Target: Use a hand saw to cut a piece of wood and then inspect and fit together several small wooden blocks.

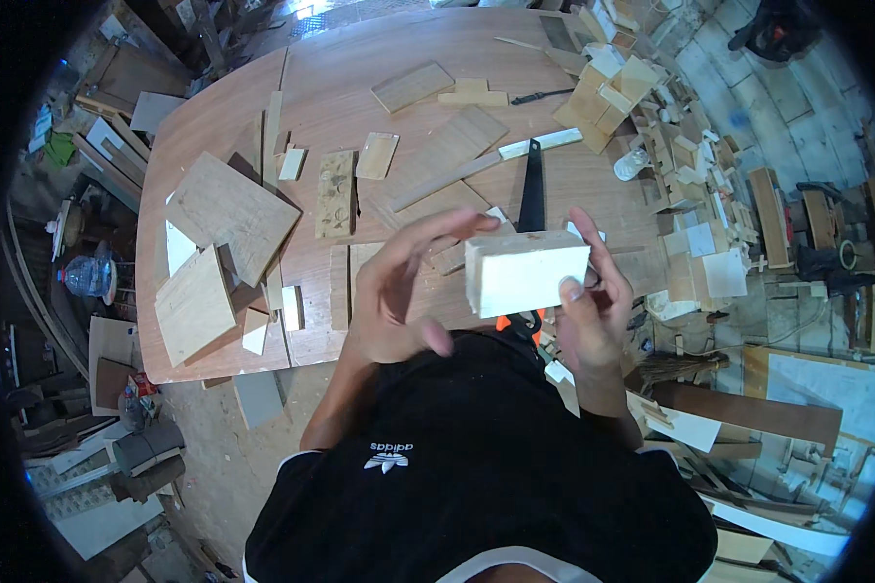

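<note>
A pale rectangular wooden block point(533, 279), bright white on the face toward me, is gripped at its right end by my right hand point(595, 296). The thumb presses on its near face and the fingers lie behind it. To the block's left, my left hand point(399, 277) is spread, thumb and fingers apart, holding nothing. Just beyond the block lies a handsaw, its dark blade point(533, 189) pointing away from me on the brown table point(331, 107). Under the block, an orange and black handle point(523, 325) shows at the table's near edge, partly hidden.
Large square boards point(233, 214) overlap at the left of the table. A plank with knots point(336, 194) and several small offcuts lie around the middle. Wood scraps point(612, 92) pile up along the right edge, with a clear glass jar point(631, 163) beside them. More boards crowd the floor.
</note>
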A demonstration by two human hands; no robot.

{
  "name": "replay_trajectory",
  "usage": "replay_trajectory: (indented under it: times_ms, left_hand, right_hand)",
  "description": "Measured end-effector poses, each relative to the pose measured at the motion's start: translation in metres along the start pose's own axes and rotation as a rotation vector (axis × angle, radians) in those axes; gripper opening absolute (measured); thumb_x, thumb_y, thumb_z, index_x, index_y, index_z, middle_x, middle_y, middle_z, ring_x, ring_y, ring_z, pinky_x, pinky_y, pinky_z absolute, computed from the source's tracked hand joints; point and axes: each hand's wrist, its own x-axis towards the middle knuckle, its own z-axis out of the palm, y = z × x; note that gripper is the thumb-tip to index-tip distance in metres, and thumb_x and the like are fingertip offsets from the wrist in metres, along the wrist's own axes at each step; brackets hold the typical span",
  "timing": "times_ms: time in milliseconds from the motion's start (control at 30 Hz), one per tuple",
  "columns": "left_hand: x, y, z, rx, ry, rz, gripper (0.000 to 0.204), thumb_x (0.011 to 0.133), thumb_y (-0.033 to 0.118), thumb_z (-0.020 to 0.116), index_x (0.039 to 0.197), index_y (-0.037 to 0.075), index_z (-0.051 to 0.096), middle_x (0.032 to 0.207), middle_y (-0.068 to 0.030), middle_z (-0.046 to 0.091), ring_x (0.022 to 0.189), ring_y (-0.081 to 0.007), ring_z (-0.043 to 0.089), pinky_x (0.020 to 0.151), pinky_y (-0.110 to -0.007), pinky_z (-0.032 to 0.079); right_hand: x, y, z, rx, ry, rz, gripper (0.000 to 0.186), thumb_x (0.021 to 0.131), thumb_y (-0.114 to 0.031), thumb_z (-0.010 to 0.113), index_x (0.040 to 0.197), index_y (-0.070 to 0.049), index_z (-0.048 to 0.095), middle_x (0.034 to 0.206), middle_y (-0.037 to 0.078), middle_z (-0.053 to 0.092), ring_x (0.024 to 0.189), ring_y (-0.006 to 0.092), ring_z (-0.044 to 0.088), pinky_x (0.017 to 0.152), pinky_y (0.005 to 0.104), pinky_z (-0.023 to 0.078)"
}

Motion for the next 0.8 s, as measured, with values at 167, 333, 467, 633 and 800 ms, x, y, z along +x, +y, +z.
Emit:
replay_trajectory:
  times_ms: [167, 333, 467, 633, 800]
  left_hand:
    - [-0.001, -0.004, 0.012, -0.337, 0.034, -0.303, 0.076, 0.071, 0.02, 0.081, 0.132, -0.004, 0.043, 0.122, -0.0202, 0.056, 0.121, -0.0256, 0.05, 0.105, -0.041, 0.034]
    - [0.0, -0.003, 0.015, -0.289, 0.036, -0.459, 0.079, 0.069, 0.038, 0.081, 0.127, -0.003, 0.049, 0.122, -0.0175, 0.056, 0.115, -0.025, 0.054, 0.1, -0.041, 0.04]
    - [-0.002, -0.007, 0.008, -0.384, 0.024, -0.536, 0.065, 0.073, 0.031, 0.078, 0.123, -0.003, 0.053, 0.119, -0.0148, 0.059, 0.111, -0.0231, 0.056, 0.099, -0.037, 0.041]
    - [-0.01, -0.012, 0.0, -0.387, 0.027, -0.585, 0.047, 0.079, 0.018, 0.073, 0.117, -0.005, 0.057, 0.111, -0.0133, 0.063, 0.104, -0.0198, 0.059, 0.096, -0.034, 0.044]
    - [-0.008, -0.005, 0.011, -0.203, 0.16, -0.443, 0.039, 0.079, 0.008, 0.071, 0.111, -0.008, 0.057, 0.103, -0.0127, 0.064, 0.095, -0.0151, 0.06, 0.085, -0.029, 0.047]
  right_hand:
    - [0.005, 0.003, 0.001, 0.218, 0.05, 0.119, 0.061, 0.087, -0.005, 0.058, 0.137, 0.014, 0.029, 0.109, 0.013, 0.062, 0.096, 0.011, 0.058, 0.08, 0.0225, 0.047]
    - [0.004, 0.003, -0.006, 0.228, 0.019, 0.156, 0.061, 0.087, -0.005, 0.059, 0.137, 0.014, 0.03, 0.111, 0.015, 0.061, 0.102, 0.0134, 0.057, 0.086, 0.0259, 0.046]
    - [0.005, 0.002, -0.002, 0.197, -0.01, 0.118, 0.066, 0.085, -0.007, 0.062, 0.137, 0.014, 0.028, 0.112, 0.016, 0.061, 0.101, 0.0129, 0.057, 0.086, 0.0254, 0.046]
    - [-0.002, 0.001, -0.003, -0.057, -0.021, -0.008, 0.069, 0.084, -0.002, 0.063, 0.139, 0.013, 0.024, 0.117, 0.022, 0.059, 0.103, 0.0145, 0.057, 0.088, 0.0271, 0.046]
    - [-0.004, -0.004, 0.006, -0.163, -0.036, -0.088, 0.07, 0.081, 0.005, 0.066, 0.138, 0.013, 0.026, 0.124, 0.028, 0.054, 0.112, 0.0201, 0.053, 0.094, 0.0306, 0.043]
